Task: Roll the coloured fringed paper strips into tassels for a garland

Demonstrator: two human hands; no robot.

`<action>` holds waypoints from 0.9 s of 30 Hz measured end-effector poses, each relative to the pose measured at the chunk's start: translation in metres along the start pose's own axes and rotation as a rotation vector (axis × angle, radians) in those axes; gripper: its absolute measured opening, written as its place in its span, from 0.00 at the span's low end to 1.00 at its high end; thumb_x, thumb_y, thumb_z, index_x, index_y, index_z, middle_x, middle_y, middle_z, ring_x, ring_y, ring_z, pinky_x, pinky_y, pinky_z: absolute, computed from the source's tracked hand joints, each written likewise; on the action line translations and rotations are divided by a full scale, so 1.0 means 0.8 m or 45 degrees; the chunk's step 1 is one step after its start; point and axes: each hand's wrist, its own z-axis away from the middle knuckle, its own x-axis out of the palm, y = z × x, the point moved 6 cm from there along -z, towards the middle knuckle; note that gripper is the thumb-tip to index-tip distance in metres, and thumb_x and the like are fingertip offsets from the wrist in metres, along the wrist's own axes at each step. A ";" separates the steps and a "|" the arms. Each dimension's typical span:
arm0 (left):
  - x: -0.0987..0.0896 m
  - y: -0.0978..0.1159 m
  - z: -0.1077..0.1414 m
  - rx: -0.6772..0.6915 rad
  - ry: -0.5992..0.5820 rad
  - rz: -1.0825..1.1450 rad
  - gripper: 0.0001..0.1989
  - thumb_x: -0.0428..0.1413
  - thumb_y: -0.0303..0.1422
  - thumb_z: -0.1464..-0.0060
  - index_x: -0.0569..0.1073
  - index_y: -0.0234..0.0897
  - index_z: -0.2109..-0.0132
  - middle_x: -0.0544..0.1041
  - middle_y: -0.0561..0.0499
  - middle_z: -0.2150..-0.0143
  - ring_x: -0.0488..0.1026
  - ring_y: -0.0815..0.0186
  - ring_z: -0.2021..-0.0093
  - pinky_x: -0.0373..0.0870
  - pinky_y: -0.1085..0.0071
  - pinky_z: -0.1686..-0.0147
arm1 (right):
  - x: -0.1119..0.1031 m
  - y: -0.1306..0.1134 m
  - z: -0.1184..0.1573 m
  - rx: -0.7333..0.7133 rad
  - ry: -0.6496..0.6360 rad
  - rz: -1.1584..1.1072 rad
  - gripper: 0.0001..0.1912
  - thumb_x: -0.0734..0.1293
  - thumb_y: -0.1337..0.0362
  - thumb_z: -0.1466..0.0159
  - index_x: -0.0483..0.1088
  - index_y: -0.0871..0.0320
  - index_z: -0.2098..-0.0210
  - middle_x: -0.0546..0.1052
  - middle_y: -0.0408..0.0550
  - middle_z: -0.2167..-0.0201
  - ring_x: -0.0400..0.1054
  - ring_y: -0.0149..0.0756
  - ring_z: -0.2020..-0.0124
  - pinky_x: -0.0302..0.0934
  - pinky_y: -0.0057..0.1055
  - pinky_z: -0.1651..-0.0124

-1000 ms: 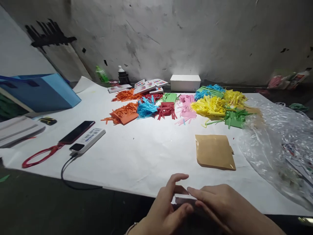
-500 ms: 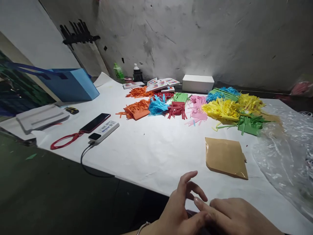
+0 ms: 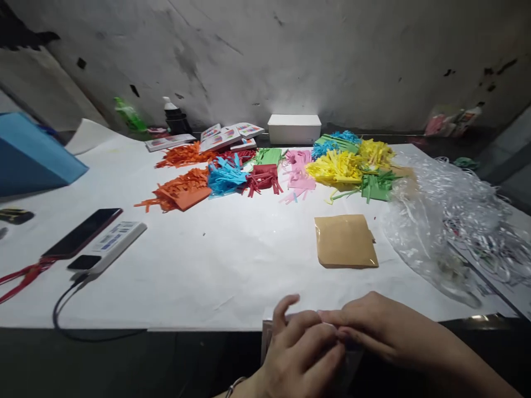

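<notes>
At the table's front edge, my left hand [image 3: 305, 354] has its fingers curled over a pale, box-like object [image 3: 266, 337]; the fingers and the edge of the picture hide most of it. My right hand [image 3: 375, 326] comes in from the right with its fingertips pinched at the top of the same object, touching the left fingers. What the right fingertips grip cannot be made out. Just beyond both hands, a flat brown packet [image 3: 346, 241] with a glossy clear surface lies on the white paper covering [image 3: 232, 265].
Bundles of fringed paper, including orange [image 3: 182, 190], blue [image 3: 227, 176] and yellow [image 3: 337, 167], line the back. A white box [image 3: 294, 129] stands behind them. Left are a phone [image 3: 83, 232] and a cabled white device [image 3: 110, 246]; right, clear plastic [image 3: 415, 232].
The view has swung to the right, showing more of the plastic. My hands now meet over a pale box-like object that did not show before. The left fingers have curled down.
</notes>
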 end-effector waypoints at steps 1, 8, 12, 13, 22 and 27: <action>0.005 0.002 -0.005 -0.004 -0.054 0.032 0.10 0.53 0.27 0.35 0.77 0.38 0.64 0.79 0.52 0.67 0.71 0.65 0.63 0.61 0.56 0.44 | -0.001 0.000 0.000 -0.014 0.025 -0.016 0.20 0.55 0.53 0.25 0.72 0.50 0.44 0.82 0.46 0.60 0.75 0.37 0.62 0.62 0.28 0.59; 0.009 -0.007 -0.013 -0.052 -0.102 0.125 0.08 0.55 0.23 0.39 0.76 0.34 0.66 0.76 0.49 0.69 0.67 0.63 0.65 0.61 0.63 0.60 | 0.001 0.016 0.019 -0.064 0.130 -0.312 0.22 0.54 0.54 0.25 0.65 0.48 0.35 0.80 0.46 0.50 0.75 0.38 0.50 0.64 0.30 0.47; 0.013 -0.005 -0.008 -0.038 -0.144 0.144 0.07 0.55 0.22 0.39 0.76 0.34 0.64 0.78 0.49 0.67 0.68 0.63 0.64 0.61 0.62 0.59 | 0.014 0.025 0.024 -0.065 0.193 -0.361 0.22 0.55 0.57 0.24 0.62 0.49 0.33 0.75 0.46 0.42 0.72 0.36 0.45 0.63 0.31 0.43; 0.014 -0.006 -0.006 -0.048 -0.132 0.151 0.08 0.54 0.22 0.39 0.76 0.35 0.64 0.78 0.49 0.67 0.68 0.63 0.64 0.60 0.62 0.59 | 0.016 0.025 0.025 -0.075 0.197 -0.358 0.22 0.55 0.57 0.24 0.62 0.50 0.33 0.75 0.47 0.41 0.72 0.37 0.44 0.62 0.31 0.42; 0.012 -0.004 -0.003 -0.030 -0.251 0.090 0.07 0.57 0.22 0.42 0.76 0.38 0.63 0.79 0.51 0.64 0.71 0.62 0.63 0.60 0.61 0.55 | 0.019 0.015 0.023 -0.043 0.320 -0.424 0.21 0.54 0.55 0.25 0.69 0.49 0.38 0.81 0.46 0.54 0.75 0.38 0.53 0.67 0.33 0.49; 0.009 -0.006 0.001 -0.089 -0.268 0.105 0.07 0.58 0.21 0.43 0.76 0.38 0.63 0.78 0.50 0.64 0.72 0.62 0.62 0.60 0.60 0.54 | 0.021 0.006 0.024 -0.065 0.322 -0.485 0.21 0.54 0.54 0.25 0.70 0.49 0.39 0.81 0.46 0.53 0.74 0.38 0.54 0.66 0.35 0.46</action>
